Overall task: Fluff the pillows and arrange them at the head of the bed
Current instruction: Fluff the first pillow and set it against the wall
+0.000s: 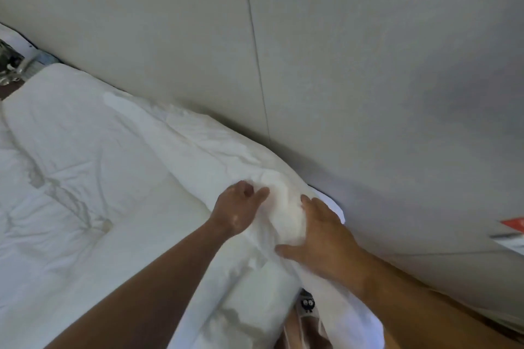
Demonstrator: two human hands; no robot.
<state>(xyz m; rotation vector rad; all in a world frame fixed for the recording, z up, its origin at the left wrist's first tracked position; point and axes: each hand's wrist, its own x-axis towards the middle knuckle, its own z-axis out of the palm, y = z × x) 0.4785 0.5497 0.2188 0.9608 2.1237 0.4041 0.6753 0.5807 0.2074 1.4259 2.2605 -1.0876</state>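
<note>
A white pillow (pixel 93 133) lies flat at the head of the bed, along the grey padded headboard (pixel 340 65). A second white pillow (pixel 286 207) sits bunched up to its right, near the bed's corner. My left hand (pixel 238 207) presses its fingers into the left side of that bunched pillow. My right hand (pixel 320 232) lies spread on its right side, palm down, squeezing the bulge between both hands. Loose white cover fabric (pixel 348 317) hangs down below my right forearm.
The white rumpled duvet (pixel 56 221) covers the bed to the left. A nightstand with small objects (pixel 11 65) shows at the far left edge. A sock with a dark motif (pixel 307 303) shows below, beside the mattress corner. A red-and-white item (pixel 510 232) sits at the right edge.
</note>
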